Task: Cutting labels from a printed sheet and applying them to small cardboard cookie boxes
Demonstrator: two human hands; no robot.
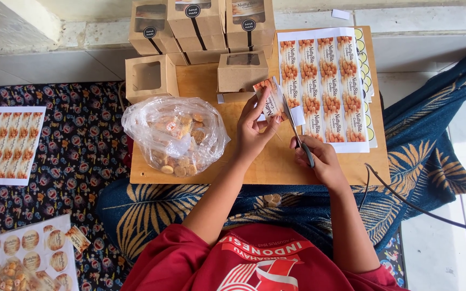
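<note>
Head view. I hold a single label strip [270,97] upright in my left hand [253,132], fingers pinched closed on its lower edge, above the middle of the wooden board [254,167]. My right hand [319,159] is closed around a thin knife [296,132], with the blade angled up to the strip's right edge.

Progress, as I judge it:
- Done: four boxes [200,21] at the far edge are closed and carry a round dark sticker and a band.
- In hand: one strip is being cut or trimmed.
- Left: two windowed boxes [242,70] on the board, just beyond my left hand, show no band; the label sheet [322,81] at the right is mostly uncut.

A clear bag of cookies [176,137] lies at the near left of the board. A second label sheet [11,143] lies far left on the patterned cloth [76,140].
</note>
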